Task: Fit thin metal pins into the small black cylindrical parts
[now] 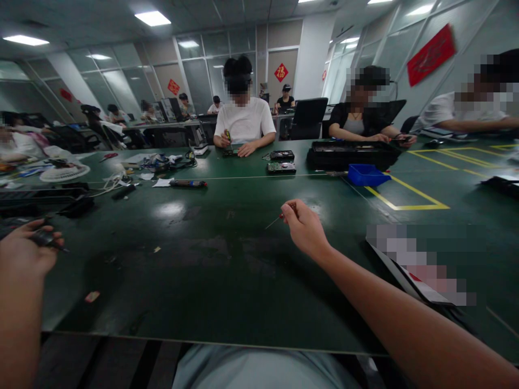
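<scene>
My right hand (305,229) hovers over the middle of the dark green table (227,270), its fingers closed on a small screwdriver (279,217) with a reddish handle and a thin shaft pointing left. My left hand (25,249) is at the far left edge of the table, closed around a small dark object (44,239) that I cannot make out. The two hands are far apart.
A blurred flat item (421,270) lies to the right of my right arm. Further off are a blue bin (367,174), a black tray (352,154), circuit boards (281,167), a pen-like tool (188,183) and cables (113,186). Other people sit across the table.
</scene>
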The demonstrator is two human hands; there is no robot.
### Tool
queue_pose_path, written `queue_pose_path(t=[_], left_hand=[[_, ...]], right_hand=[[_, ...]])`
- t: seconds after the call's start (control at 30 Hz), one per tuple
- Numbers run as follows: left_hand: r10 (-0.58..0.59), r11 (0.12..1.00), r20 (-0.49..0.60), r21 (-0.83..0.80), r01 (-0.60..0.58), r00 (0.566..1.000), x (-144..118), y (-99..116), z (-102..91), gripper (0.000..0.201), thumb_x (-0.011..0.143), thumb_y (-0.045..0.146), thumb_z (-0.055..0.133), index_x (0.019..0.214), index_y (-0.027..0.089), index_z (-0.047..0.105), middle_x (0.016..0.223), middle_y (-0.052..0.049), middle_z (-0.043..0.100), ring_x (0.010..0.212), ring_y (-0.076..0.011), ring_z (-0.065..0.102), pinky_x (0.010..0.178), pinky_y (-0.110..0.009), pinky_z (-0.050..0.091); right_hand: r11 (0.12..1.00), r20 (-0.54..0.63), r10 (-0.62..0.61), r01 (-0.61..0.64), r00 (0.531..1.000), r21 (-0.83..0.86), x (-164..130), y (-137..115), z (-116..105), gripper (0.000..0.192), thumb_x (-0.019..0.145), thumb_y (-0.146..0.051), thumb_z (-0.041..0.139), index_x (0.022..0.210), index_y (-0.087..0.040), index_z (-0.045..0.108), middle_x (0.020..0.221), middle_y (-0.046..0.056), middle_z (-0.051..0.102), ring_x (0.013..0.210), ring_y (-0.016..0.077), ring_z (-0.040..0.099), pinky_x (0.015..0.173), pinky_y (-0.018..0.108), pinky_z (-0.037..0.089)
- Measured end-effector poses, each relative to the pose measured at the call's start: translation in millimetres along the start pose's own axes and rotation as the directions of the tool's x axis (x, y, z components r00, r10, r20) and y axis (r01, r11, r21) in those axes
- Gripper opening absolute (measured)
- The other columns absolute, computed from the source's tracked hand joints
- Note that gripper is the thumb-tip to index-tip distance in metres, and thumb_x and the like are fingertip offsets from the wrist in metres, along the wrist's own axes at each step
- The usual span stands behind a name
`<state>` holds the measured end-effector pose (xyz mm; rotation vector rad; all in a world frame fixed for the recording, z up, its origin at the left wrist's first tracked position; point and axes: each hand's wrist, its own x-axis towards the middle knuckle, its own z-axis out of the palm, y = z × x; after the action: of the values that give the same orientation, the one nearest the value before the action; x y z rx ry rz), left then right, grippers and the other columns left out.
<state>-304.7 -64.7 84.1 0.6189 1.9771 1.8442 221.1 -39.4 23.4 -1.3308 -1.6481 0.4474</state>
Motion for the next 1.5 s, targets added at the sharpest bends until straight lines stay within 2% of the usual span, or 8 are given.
queue_pose_path(t=[0.1, 0.3, 0.57, 0.73, 0.83, 1.07, 1.37, 1.5], left_hand=[[-0.084, 0.979, 0.009, -0.185, 0.084, 0.996, -2.4, -3.5, 27.2, 0.020, 0.079, -0.002, 0.037, 0.077, 0.013, 0.048, 0.068, -0.001, 0.047, 0.058, -0.0121, 0.046, 0.053, -0.021, 0.042], [0.012, 0.957, 0.418, -0.270, 0.111, 0.908, -67.0, 12.1, 97.0, 0.023, 0.077, -0.002, 0.041, 0.087, 0.013, 0.055, 0.072, -0.002, 0.051, 0.064, -0.0134, 0.050, 0.061, -0.025, 0.044], [0.038, 0.937, 0.783, -0.244, 0.249, 0.621, -166.2, 18.4, 171.6, 0.032, 0.061, 0.006, 0.048, 0.089, 0.013, 0.062, 0.072, -0.004, 0.053, 0.062, -0.0155, 0.052, 0.058, -0.027, 0.044], [0.073, 0.956, 0.914, -0.177, 0.232, 0.399, -224.7, 2.7, 197.8, 0.029, 0.069, 0.012, 0.046, 0.092, 0.012, 0.064, 0.077, -0.005, 0.056, 0.066, -0.0156, 0.053, 0.063, -0.028, 0.044], [0.107, 0.984, 0.942, -0.146, 0.100, 0.320, -251.1, -10.7, 206.0, 0.034, 0.074, 0.015, 0.051, 0.106, 0.013, 0.062, 0.089, -0.005, 0.059, 0.076, -0.0158, 0.056, 0.074, -0.030, 0.046], [0.213, 0.895, 0.941, -0.080, -0.440, 0.263, -276.2, -40.0, 212.0, 0.045, 0.077, 0.005, 0.058, 0.120, 0.018, 0.051, 0.114, -0.008, 0.061, 0.102, -0.0205, 0.059, 0.094, -0.036, 0.045], [0.319, 0.765, 0.933, -0.149, -0.626, 0.168, -251.2, -55.8, 214.1, 0.036, 0.082, 0.013, 0.066, 0.116, 0.023, 0.064, 0.118, -0.006, 0.065, 0.110, -0.0234, 0.060, 0.100, -0.040, 0.045], [0.303, 0.766, 0.930, -0.109, -0.633, 0.207, -241.3, -61.9, 216.4, 0.052, 0.079, 0.010, 0.069, 0.128, 0.021, 0.059, 0.118, -0.007, 0.066, 0.110, -0.0233, 0.061, 0.101, -0.040, 0.045]], right_hand=[[1.000, -0.001, 0.001, -0.001, 1.000, -0.007, 0.1, -0.8, -0.4, 0.028, 0.097, -0.043, 0.042, 0.089, -0.022, 0.058, 0.073, 0.002, 0.064, 0.068, 0.0189, 0.060, 0.064, 0.032, 0.039], [1.000, 0.005, 0.004, -0.004, 1.000, 0.004, -0.5, -2.4, -2.4, 0.029, 0.097, -0.044, 0.042, 0.089, -0.022, 0.058, 0.073, 0.003, 0.064, 0.068, 0.0191, 0.059, 0.063, 0.032, 0.039], [1.000, -0.016, -0.013, 0.013, 1.000, -0.001, -0.3, -0.3, -2.8, 0.028, 0.097, -0.043, 0.042, 0.090, -0.022, 0.059, 0.075, 0.004, 0.065, 0.073, 0.0206, 0.062, 0.066, 0.033, 0.041], [1.000, -0.030, -0.004, 0.004, 1.000, -0.008, 0.3, -1.3, -3.9, 0.027, 0.097, -0.042, 0.042, 0.089, -0.022, 0.058, 0.076, 0.004, 0.066, 0.074, 0.0206, 0.063, 0.067, 0.033, 0.041], [1.000, -0.037, -0.002, 0.001, 0.999, -0.017, 0.6, -1.8, -4.2, 0.027, 0.097, -0.042, 0.043, 0.089, -0.022, 0.058, 0.076, 0.004, 0.065, 0.073, 0.0204, 0.062, 0.067, 0.033, 0.040], [0.999, -0.035, -0.017, 0.015, 0.999, -0.032, -0.4, -4.1, -4.8, 0.026, 0.096, -0.043, 0.044, 0.093, -0.022, 0.058, 0.079, 0.004, 0.066, 0.073, 0.0208, 0.061, 0.067, 0.033, 0.041], [0.997, 0.020, 0.007, -0.005, 1.000, -0.075, -0.7, -9.1, -3.9, 0.032, 0.093, -0.047, 0.050, 0.078, -0.022, 0.062, 0.066, 0.002, 0.063, 0.062, 0.0183, 0.057, 0.061, 0.032, 0.039], [0.999, 0.030, 0.047, -0.047, 0.998, -0.013, -1.9, -10.2, -3.3, 0.035, 0.091, -0.051, 0.052, 0.074, -0.021, 0.061, 0.064, 0.001, 0.062, 0.059, 0.0169, 0.056, 0.059, 0.032, 0.039]])
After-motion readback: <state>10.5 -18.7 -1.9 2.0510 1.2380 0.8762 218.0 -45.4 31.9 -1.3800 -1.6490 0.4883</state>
